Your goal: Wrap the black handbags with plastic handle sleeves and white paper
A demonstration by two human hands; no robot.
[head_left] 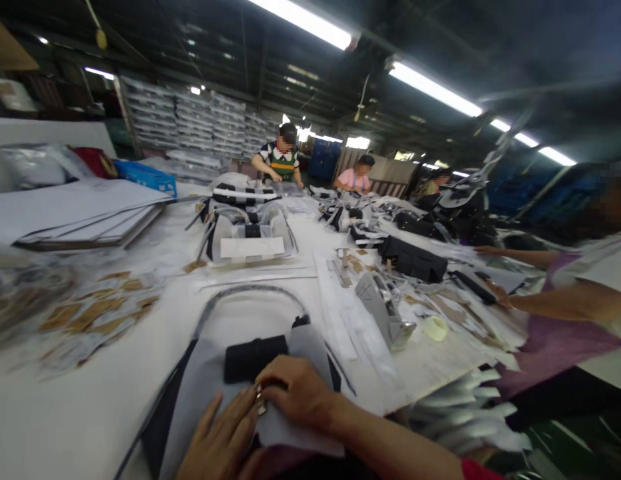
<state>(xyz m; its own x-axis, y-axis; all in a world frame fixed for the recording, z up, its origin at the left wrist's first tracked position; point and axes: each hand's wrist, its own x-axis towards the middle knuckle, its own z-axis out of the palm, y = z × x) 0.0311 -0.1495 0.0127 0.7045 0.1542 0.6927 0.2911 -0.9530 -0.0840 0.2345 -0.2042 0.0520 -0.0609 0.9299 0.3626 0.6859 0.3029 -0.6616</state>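
Note:
A grey and black handbag [200, 373] lies in front of me on the white table, its curved handle [250, 289] arching away from me. Across the bag's middle sits a black flap or strap piece [255, 358]. My left hand [225, 433] rests flat on the grey surface with fingers stretched out, their tips close to a small shiny metal clasp [261, 400]. Bent thumb and fingers of my right hand [300, 393] close on this clasp from the right, just below the black piece. The palm side of my right hand is hidden.
Brown and clear packaging scraps [100, 310] lie at left, near stacked white sheets [85, 207]. Another bag [253, 230] stands ahead. At right are a grey tape dispenser [383, 310], a yellowish tape roll [435, 327] and a co-worker's arm [565, 303]. Other people work further back.

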